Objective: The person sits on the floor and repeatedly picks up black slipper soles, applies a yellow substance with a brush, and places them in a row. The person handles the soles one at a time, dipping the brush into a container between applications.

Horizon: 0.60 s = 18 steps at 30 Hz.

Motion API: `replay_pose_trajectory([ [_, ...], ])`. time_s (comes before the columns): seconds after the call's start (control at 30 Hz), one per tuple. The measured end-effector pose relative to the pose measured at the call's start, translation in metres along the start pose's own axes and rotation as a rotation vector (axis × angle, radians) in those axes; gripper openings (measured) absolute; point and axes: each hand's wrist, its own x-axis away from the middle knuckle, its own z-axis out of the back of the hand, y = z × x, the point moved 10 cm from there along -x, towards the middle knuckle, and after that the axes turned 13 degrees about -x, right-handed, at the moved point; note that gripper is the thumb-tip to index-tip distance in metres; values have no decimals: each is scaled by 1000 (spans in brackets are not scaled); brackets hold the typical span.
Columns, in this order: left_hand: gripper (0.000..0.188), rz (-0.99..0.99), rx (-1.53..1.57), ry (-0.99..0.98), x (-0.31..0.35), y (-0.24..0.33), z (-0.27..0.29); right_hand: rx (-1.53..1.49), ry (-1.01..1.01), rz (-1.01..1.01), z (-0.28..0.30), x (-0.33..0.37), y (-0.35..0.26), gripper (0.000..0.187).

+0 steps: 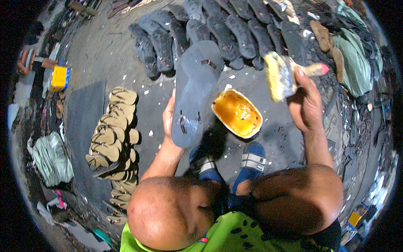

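Note:
My left hand (169, 115) grips a dark grey sandal sole (194, 90) from its left edge and holds it up over the floor. Strap ends show in slots near its toe and heel, and part of its surface looks shiny. In my right hand (308, 101) is a wide paintbrush (279, 77) with yellow bristles, its red-tipped handle pointing right. The brush is apart from the sole. Between my hands, on the floor, stands a shallow oblong tub (216, 112) of glossy amber liquid, perhaps glue.
Several dark soles (239, 35) lie in rows at the far side. Stacked tan flip-flops (113, 130) stand to my left by a black sheet (86, 109). A yellow-and-blue tin (60, 78) is farther left. Green sacks (352, 63) lie right. My sandalled feet (253, 161) are behind the tub.

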Motion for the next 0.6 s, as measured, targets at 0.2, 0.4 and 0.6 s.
replay_pose_trajectory([
  [0.2, 50, 22, -314, -26, 5, -18, -34, 540, -66, 204, -41, -26, 13, 36],
  [0.4, 44, 197, -454, -6, 6, -37, -26, 703, -573, 469, -110, 9, 10, 8],
  [0.6, 42, 142, -39, 108, -13, 1, -28, 907, -1059, 761, -157, 96, 53, 20],
])
